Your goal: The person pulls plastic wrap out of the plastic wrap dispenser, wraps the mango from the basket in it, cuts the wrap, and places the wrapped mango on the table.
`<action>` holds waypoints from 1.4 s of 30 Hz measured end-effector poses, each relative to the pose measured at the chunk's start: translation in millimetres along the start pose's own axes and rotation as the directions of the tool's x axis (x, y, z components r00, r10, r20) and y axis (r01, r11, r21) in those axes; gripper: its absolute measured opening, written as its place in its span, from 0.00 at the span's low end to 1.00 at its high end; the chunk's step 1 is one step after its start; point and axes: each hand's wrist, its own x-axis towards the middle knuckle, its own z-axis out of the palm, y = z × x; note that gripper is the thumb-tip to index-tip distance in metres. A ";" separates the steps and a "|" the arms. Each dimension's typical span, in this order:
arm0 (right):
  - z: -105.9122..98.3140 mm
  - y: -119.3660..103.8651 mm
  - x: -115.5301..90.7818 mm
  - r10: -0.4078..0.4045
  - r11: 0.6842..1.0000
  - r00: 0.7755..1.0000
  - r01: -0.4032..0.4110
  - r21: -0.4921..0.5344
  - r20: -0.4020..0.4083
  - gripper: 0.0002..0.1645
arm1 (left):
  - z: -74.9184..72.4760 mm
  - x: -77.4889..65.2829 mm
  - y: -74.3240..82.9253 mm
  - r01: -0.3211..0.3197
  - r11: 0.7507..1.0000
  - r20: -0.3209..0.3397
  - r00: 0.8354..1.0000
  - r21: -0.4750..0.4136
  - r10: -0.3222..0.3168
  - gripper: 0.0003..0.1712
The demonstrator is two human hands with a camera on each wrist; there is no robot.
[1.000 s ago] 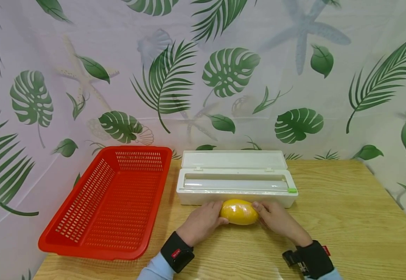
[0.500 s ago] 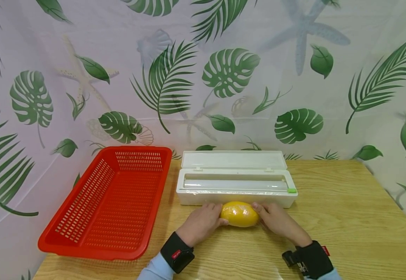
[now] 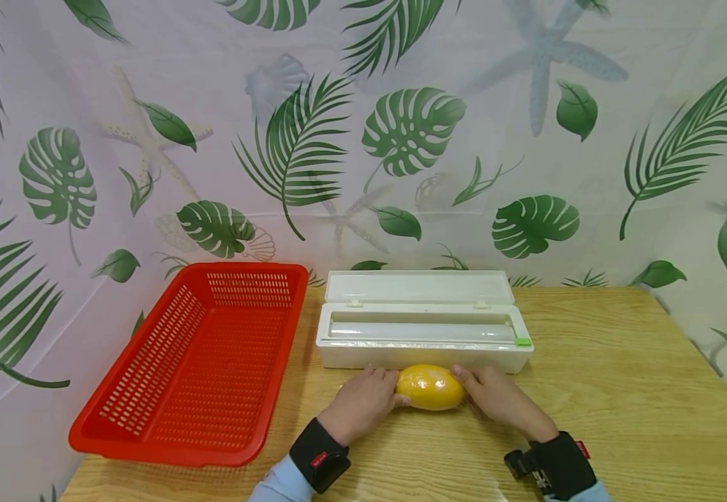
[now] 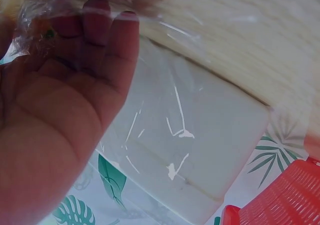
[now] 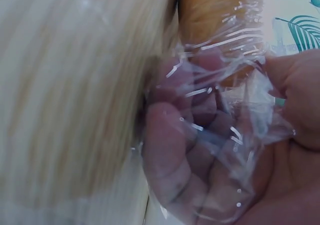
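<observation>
A yellow mango-shaped fruit (image 3: 430,387) wrapped in clear cling film lies crosswise just in front of the white wrap dispenser (image 3: 426,357). My left hand (image 3: 363,403) holds the film at the fruit's left end, its thumb near the fruit's front side. In the left wrist view clear film (image 4: 180,120) stretches over the fingers and the dispenser. At the opposite end my right hand (image 3: 504,401) grips gathered film (image 5: 240,135) between thumb and curled fingers. The right wrist view shows that bunched film next to the orange-yellow fruit end (image 5: 215,15). The fruit's underside is hidden.
The dispenser's lid (image 3: 416,286) stands raised at the back, with a film roll (image 3: 422,332) inside and a green slider (image 3: 523,341) at its right end. A red perforated basket (image 3: 263,418) sits on the left of the wooden table (image 3: 639,404). A leaf-patterned cloth hangs behind.
The fruit has shifted slightly towards me, away from the dispenser. The left hand has come back a little with it; the right hand has barely moved.
</observation>
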 end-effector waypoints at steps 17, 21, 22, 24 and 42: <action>2.8 -2.5 2.1 0.037 0.994 0.996 -0.044 -0.095 -0.079 0.36 | 3.2 -0.7 2.1 0.069 0.997 -0.023 0.997 0.015 -0.069 0.24; 3.6 -2.2 1.7 0.049 0.987 0.993 -0.064 -0.150 -0.105 0.37 | 3.1 -0.5 1.6 0.070 0.998 -0.016 0.997 -0.001 -0.070 0.25; 3.6 -2.1 1.6 0.049 0.986 0.993 -0.065 -0.152 -0.108 0.37 | 3.1 -0.4 1.2 0.070 0.998 -0.009 0.998 -0.009 -0.070 0.25; 3.3 -1.5 1.6 0.050 0.986 0.993 -0.066 -0.153 -0.109 0.37 | 3.1 -0.3 0.3 0.070 0.997 0.005 0.998 -0.037 -0.070 0.25; -2.4 -3.1 -4.2 0.083 0.963 0.980 -0.126 -0.237 -0.183 0.36 | -5.2 -4.4 10.8 0.090 0.996 -0.069 0.994 0.017 -0.089 0.28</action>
